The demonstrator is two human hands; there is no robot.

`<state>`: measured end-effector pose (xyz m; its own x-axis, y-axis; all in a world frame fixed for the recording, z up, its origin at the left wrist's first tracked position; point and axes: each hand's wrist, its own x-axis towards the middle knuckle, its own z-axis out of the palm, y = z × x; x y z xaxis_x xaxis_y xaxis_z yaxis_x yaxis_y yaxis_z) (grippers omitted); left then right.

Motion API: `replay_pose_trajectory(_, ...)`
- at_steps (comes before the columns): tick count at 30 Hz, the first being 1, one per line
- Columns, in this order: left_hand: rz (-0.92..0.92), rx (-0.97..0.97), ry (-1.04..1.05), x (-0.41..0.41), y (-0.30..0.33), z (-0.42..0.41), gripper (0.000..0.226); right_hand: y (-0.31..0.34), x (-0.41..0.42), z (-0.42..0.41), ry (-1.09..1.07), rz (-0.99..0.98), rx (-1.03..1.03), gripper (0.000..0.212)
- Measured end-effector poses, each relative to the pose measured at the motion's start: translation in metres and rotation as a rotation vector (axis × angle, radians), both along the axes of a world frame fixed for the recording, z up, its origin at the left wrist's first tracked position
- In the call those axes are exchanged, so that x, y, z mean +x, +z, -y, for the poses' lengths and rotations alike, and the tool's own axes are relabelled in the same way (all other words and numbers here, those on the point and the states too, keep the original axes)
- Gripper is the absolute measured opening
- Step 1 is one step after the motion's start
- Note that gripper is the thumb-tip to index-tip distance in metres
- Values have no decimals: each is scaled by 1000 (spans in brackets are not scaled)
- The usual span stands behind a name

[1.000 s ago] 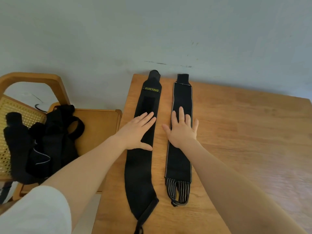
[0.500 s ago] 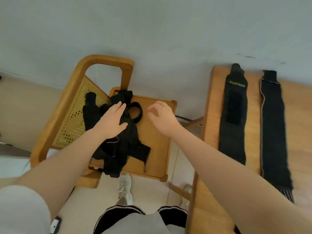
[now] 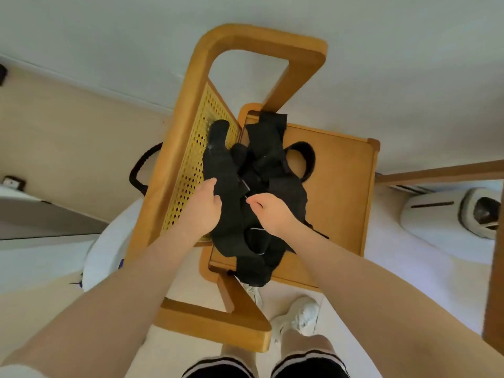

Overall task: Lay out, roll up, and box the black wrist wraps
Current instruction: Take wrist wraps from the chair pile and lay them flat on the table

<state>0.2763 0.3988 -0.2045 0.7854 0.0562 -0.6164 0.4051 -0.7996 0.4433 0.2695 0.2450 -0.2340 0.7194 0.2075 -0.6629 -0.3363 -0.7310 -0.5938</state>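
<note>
- Head view: we are looking straight down on a wooden chair [image 3: 341, 173], and we take its seat as our landmark for everything below.
- The black wrist wraps [image 3: 261, 203] still to be handled lie in one tangled heap on the seat, on the side nearest the cane backrest [image 3: 191, 170], with one strap end drooping over the seat's near edge.
- The heap's long axis runs from the seat's far corner towards us, roughly in line with our forearms; one thick wrap leans up against the cane backrest, and a loop sticks out towards the middle of the seat.
- Our left hand [image 3: 203, 211] is on the backrest side of the heap; its fingers [image 3: 215, 199] are curled round the edge of the thick wrap, so we read them as gripping it.
- Our right hand [image 3: 270, 212] is over the middle of the heap; its fingers [image 3: 255, 203] are bent in and pinched together on a thin strand of strap, as far as we can tell.
- Both hands are touching the heap, so neither is meaningfully nearer; the left has the wrap that lies most free of the tangle.
- We judge the coming move to be a lift up and away from the seat, towards the worktop whose edge [image 3: 493, 241] shows beyond the seat's right side.
- The risk we see is the wraps snagging one another, so the whole heap may rise together.
</note>
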Motion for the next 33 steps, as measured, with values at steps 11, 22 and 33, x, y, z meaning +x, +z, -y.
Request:
replay_pose_trajectory(11,91,-149,160,5,-22,-21,49,-65,13,-75,-244,59,-326,35)
replay_pose_trajectory(22,-73,-157,259,15,-23,-15,54,-54,28,-76,-242,-64,-109,68)
replay_pose_trajectory(33,123,-523,361,2,5,-7,46,5,14,-37,-417,442,82,20)
